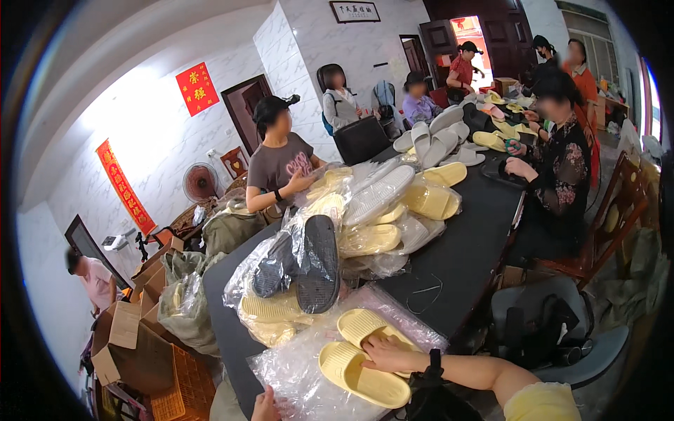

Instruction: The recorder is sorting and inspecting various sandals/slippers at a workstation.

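A pair of pale yellow slippers (375,382) lies at the table's near end on clear plastic bags (298,375). My right hand (385,353) grips the pair where the two slippers meet, its fingertips partly hidden under the straps. At the lower edge, my left hand (265,407) is partly cut off; its thumb and finger appear closed on the rim of a clear plastic bag. Just beyond, a heap of bagged slippers holds a dark grey pair (317,263), a light grey slipper (379,195) and several yellow ones (368,240).
The black table (467,259) runs away from me, with loose grey slippers (439,140) at its far end. Co-workers stand or sit along both sides. A grey chair (554,316) is close on my right. Cardboard boxes (137,351) and an orange basket (186,386) stand at left.
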Tool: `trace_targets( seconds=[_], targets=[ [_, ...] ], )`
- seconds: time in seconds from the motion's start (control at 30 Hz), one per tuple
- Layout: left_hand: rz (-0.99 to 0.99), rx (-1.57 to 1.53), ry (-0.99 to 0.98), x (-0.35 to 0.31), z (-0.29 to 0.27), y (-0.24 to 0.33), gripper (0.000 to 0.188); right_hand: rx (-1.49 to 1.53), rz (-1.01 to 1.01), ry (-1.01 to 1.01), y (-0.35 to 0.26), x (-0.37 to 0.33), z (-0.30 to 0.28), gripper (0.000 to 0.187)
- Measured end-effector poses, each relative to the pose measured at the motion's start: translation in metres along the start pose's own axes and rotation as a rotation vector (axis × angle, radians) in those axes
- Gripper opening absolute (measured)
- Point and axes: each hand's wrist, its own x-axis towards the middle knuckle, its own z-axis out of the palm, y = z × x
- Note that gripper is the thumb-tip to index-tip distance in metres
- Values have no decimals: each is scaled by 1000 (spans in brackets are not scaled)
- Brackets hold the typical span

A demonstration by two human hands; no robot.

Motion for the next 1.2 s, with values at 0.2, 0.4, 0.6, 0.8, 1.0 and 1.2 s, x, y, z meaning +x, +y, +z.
trace_targets(
  seconds=[0.2,0.4,0.6,0.8,1.0,1.2],
  targets=[
    [-65,146,26,-56,67,16,32,-32,35,-12,-3,6,1,55],
    [26,346,119,-36,43,1,23,-50,65,7,0,6,-4,56],
    [23,404,297,-31,21,-27,22,-16,105,-71,-6,10,-12,54],
    [25,35,310,-113,102,8,61,13,189,-173,-6,25,-18,61],
    [150,487,624,-120,85,-61,63,-9,219,-213,-6,32,-22,61],
    [745,1183,830,-101,149,-68,57,-85,131,25,6,27,-6,49]
  ],
)
